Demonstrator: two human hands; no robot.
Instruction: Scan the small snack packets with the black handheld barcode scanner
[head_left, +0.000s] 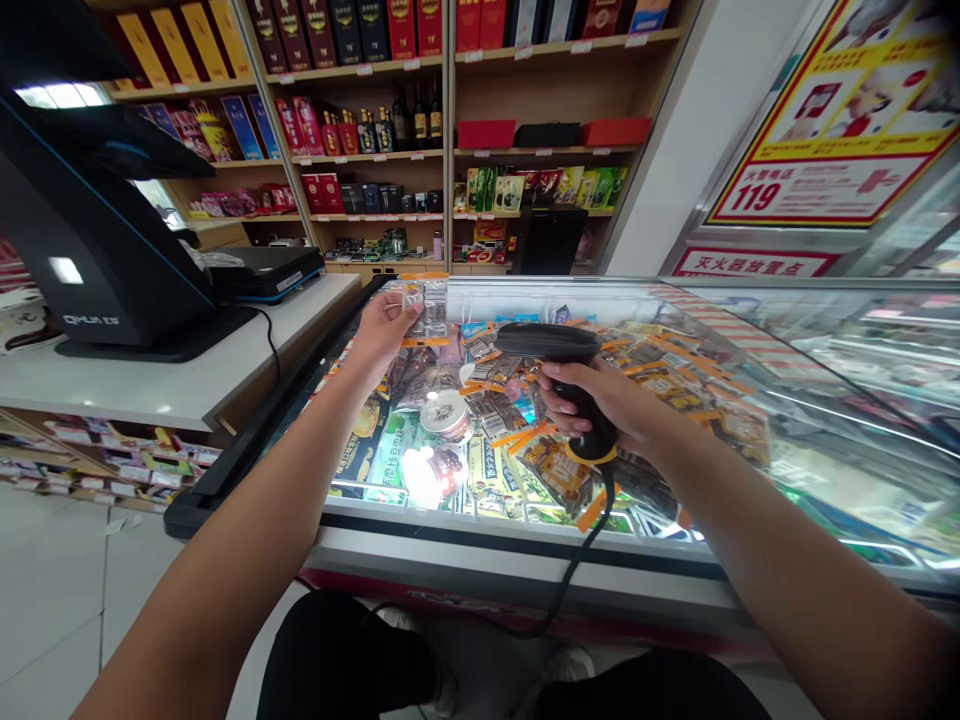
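Note:
In the head view, my left hand (pixel 385 325) pinches a small clear packet with orange ends (pixel 433 312) by its left edge, holding it up above the far left part of the glass-topped freezer (pixel 442 525). My right hand (pixel 581 400) is wrapped round the handle of a black barcode scanner (pixel 551 343), whose head points left towards the packet. From the handle a black cable (pixel 574 570) hangs down over the freezer's front edge. Beneath both hands are many orange-edged packets (pixel 559 465) and round tubs (pixel 446 412).
To the left stands a white counter (pixel 150 375) with a black checkout terminal (pixel 112 230) and a flat black device (pixel 262 268). Shelves of boxes and bottles (pixel 416 115) line the back. A black screen (pixel 551 240) stands behind the freezer. Safety posters (pixel 832 130) hang at right.

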